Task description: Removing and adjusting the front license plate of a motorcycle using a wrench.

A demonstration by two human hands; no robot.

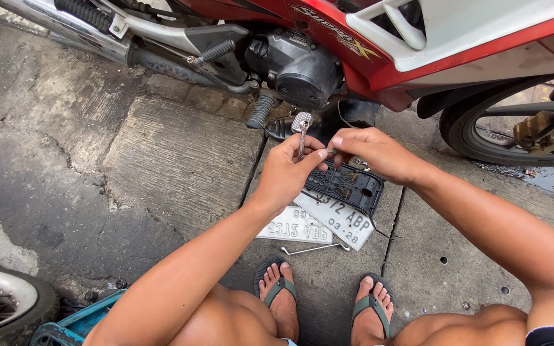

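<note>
My left hand (288, 172) holds a small metal wrench (301, 130) upright by its shaft, its round head above my fingers. My right hand (373, 152) pinches a tiny metal part at its fingertips, right beside the left thumb. Below both hands, on the concrete, lie two white number plates (318, 223) and a black plastic plate holder (351, 184). A thin bent metal rod (315, 248) rests just in front of the plates. My feet in green-strapped sandals (277, 288) stand near them.
A red and white motorbike (379, 45) stands close ahead, its engine (299, 64) and footpeg (261, 109) just beyond my hands, its wheel (514, 134) at right. Another wheel (1, 307) and a blue crate (75, 323) sit at lower left. The ground is cracked concrete.
</note>
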